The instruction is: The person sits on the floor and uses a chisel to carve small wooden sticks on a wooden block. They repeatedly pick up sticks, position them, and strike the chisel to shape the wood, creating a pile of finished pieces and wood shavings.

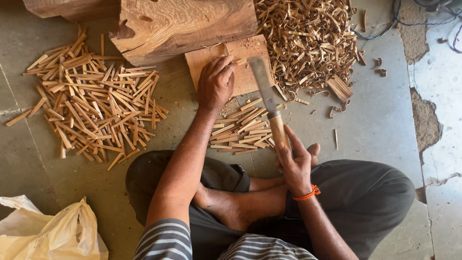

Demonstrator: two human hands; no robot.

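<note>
I sit cross-legged on a concrete floor. My left hand (215, 83) pinches a small wooden stick (237, 61) upright on a flat wooden chopping block (250, 50). My right hand (294, 163) grips the wooden handle of a broad flat-bladed knife (262, 82), whose blade lies over the block just right of the stick. Between my hands and my knees lies a small pile of cut sticks (243, 130).
A large heap of cut sticks (94, 98) spreads on the floor at left. A thick log (185, 24) lies behind the block. Curled wood shavings (308, 38) pile up at the upper right. A white plastic bag (48, 231) sits bottom left. Cables (404, 19) run top right.
</note>
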